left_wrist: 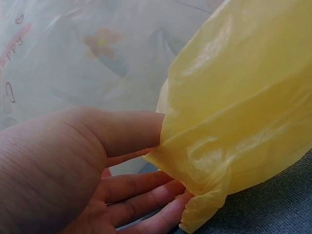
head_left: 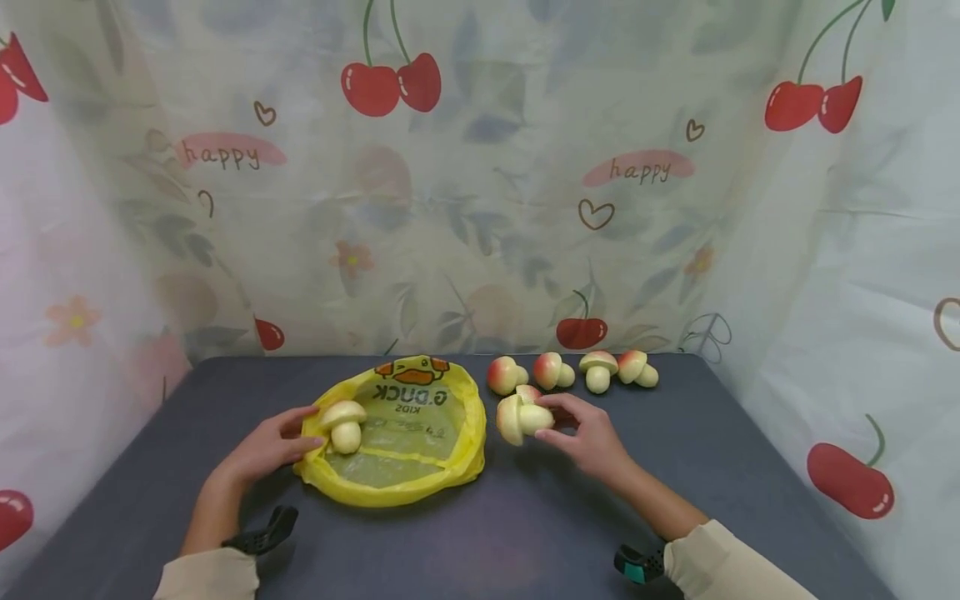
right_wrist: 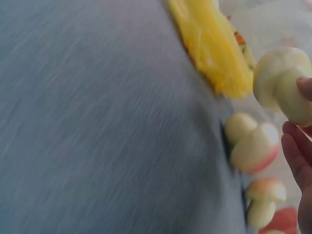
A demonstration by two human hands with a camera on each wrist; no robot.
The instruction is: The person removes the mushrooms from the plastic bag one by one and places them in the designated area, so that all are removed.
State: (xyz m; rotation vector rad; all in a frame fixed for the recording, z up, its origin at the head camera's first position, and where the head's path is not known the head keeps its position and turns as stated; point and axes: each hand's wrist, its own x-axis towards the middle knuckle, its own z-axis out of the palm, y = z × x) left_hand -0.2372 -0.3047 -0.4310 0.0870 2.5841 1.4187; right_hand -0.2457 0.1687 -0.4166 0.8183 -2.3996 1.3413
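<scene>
A yellow plastic bag (head_left: 468, 450) with a duck print lies with its mouth spread wide on the dark table. At its left side my left hand (head_left: 262, 450) pinches the rim; the left wrist view shows the thumb (left_wrist: 131, 130) reaching over the bag's edge (left_wrist: 234, 112). One toy mushroom (head_left: 345, 427) is inside the bag, near that hand. To the right of the bag, my right hand (head_left: 588, 437) holds another pale toy mushroom (right_wrist: 282, 83) by its stem, between thumb and fingers. Part of the stem is hidden by the fingers.
Behind the right hand, several red-and-cream toy mushrooms (head_left: 598, 371) stand or lie along the table's back edge. One more mushroom (head_left: 527, 393) shows partly behind the held one. A cherry-print curtain (head_left: 480, 208) surrounds the table (head_left: 495, 550) at the back and sides.
</scene>
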